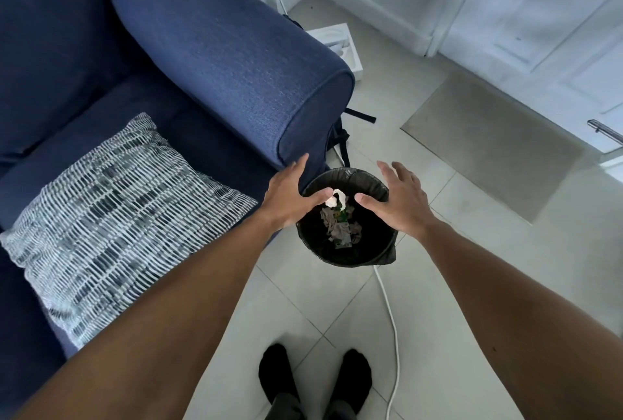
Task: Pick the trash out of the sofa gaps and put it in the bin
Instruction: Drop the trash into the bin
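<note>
Cushion: lying on the sofa seat; my left forearm is covering its lower corner.
Left hand: hovering over the bin's left rim, fingers spread and holding nothing.
Tissue: white scrap just off my left thumb tip; I cannot tell whether it is touching.
Bin: black-lined, standing on the floor by the sofa arm; crumpled wrappers are lying at the bottom, hard to make out.
Right hand: hovering over the right rim, fingers apart, empty.
Cable: its top end is disappearing behind the bin.
</note>
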